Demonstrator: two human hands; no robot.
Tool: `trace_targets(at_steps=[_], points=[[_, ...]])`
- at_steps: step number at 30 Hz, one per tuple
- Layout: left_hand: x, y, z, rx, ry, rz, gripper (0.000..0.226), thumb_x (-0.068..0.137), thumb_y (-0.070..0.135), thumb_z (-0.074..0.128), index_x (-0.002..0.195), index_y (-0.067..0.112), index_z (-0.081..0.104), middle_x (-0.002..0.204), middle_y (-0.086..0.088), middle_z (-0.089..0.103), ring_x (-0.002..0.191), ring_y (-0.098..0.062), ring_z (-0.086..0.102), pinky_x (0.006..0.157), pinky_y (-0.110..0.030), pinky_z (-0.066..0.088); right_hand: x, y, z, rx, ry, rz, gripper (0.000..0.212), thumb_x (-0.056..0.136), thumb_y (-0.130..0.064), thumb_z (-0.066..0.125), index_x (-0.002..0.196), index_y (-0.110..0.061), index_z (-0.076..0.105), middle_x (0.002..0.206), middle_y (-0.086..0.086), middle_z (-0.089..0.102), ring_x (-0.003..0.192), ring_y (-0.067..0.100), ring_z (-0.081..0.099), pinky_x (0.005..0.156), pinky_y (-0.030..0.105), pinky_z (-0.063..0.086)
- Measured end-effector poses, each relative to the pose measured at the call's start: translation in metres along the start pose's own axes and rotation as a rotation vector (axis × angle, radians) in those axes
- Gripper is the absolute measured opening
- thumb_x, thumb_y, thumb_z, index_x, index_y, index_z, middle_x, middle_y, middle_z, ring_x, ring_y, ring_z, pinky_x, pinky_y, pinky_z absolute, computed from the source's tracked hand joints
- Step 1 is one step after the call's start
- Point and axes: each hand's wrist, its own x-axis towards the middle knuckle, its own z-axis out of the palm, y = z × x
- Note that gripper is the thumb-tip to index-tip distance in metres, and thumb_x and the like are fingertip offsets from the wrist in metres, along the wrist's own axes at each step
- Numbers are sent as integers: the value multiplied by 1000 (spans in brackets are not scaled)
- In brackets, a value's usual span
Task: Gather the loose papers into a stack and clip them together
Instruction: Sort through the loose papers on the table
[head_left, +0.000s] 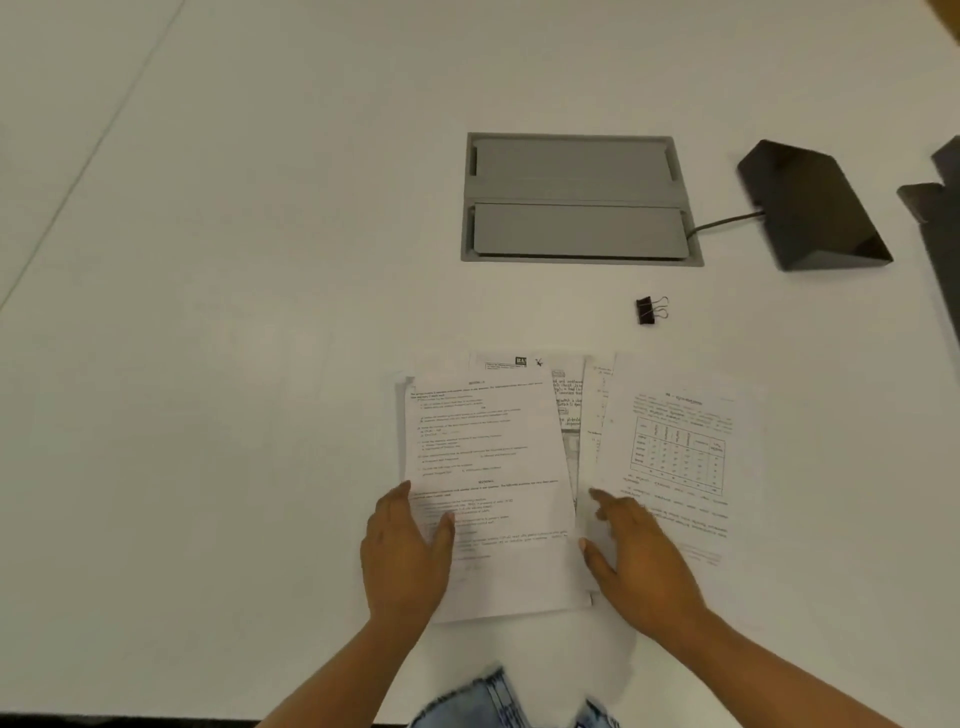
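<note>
Your left hand (408, 556) lies flat and spread on the lower left corner of the left sheet (488, 467), palm down, fingers pointing away from you, thumb out across the print. It pins the page and grips nothing. Your right hand (631, 558) is flat too, fingers loose and extended, resting on the lower left part of the table-printed sheet (675, 441), index finger reaching toward the gap between the two top pages. It is pressing, not pinching; nothing is closed in it.

The loose papers (569, 410) are fanned out, not yet squared. Take the grey cable hatch (576, 200) set into the white table (208, 364) as your mark: the papers lie on your side of it, well apart from it. The left sheet sits on the near left of the hatch, tilted a little. The sheet with the grid overlaps the pile on the near right. Between them, edges of further pages peek out, one with handwriting.

The black binder clip (649, 310) lies alone on the table between the hatch and the papers, below the hatch's right corner, wire handles pointing right, touching neither. To the hatch's right sits a black wedge-shaped device (810, 208), its cable (724, 221) running into the hatch's edge.
</note>
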Motion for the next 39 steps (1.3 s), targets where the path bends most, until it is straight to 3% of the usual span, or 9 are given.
trace_targets(at_steps=[4,10,15,19,22,24,27,33,39], points=[[1,6,-6,-181,-25,-137,66,89,36,68,143,10,40,136,-8,53,122,-25,54,103,-45,48,1,-21,15,144,-114,150,66,89,-37,60,147,-18,34,123,-3,49,108,10,52,96,26,46],[16,14,-18,-276,-147,-258,33,88,27,70,117,14,59,103,0,71,82,-14,67,64,-22,52,9,-29,18,216,-86,230,57,86,-28,65,135,-16,40,108,-3,46,99,10,49,85,20,39],[22,11,-20,-233,-192,-208,21,92,20,67,112,14,69,99,0,74,75,-13,69,62,-22,55,10,-24,13,229,-113,224,52,85,-30,67,131,-19,45,101,-7,50,85,7,52,77,22,44],[19,5,-29,-304,-201,-182,13,94,21,64,103,16,71,86,5,73,72,-8,70,53,-12,52,5,-12,-5,249,33,288,39,86,-27,67,122,-20,55,102,-5,60,81,7,61,76,28,52],[13,-4,-38,-292,-201,-141,17,97,29,58,89,23,71,82,4,75,72,-13,72,62,-24,60,-7,10,-19,255,137,351,35,86,-20,67,119,-15,59,106,1,64,83,11,62,77,29,50],[9,-7,-42,-254,-186,-106,23,100,34,50,97,26,72,80,7,74,72,-13,71,66,-29,61,-17,26,-24,245,155,386,36,85,-17,68,120,-13,59,111,5,64,88,18,62,80,30,48],[1,-10,-46,-261,-128,-57,34,103,34,42,132,28,59,100,5,73,84,-13,70,66,-18,55,-28,48,-32,221,187,462,36,85,-20,67,119,-12,60,117,9,61,92,21,60,83,33,48],[-4,-5,-58,-442,-144,-110,27,102,24,49,123,22,66,99,2,76,87,-15,73,62,-17,59,-28,83,-56,35,272,828,79,74,-46,75,134,-3,46,137,24,48,120,47,49,97,54,44],[-13,8,-68,-584,-146,-140,21,100,20,53,102,31,70,85,5,80,77,-17,77,62,-28,62,-17,91,-63,-106,148,910,98,60,-64,77,126,1,44,119,24,52,109,45,54,84,51,50]])
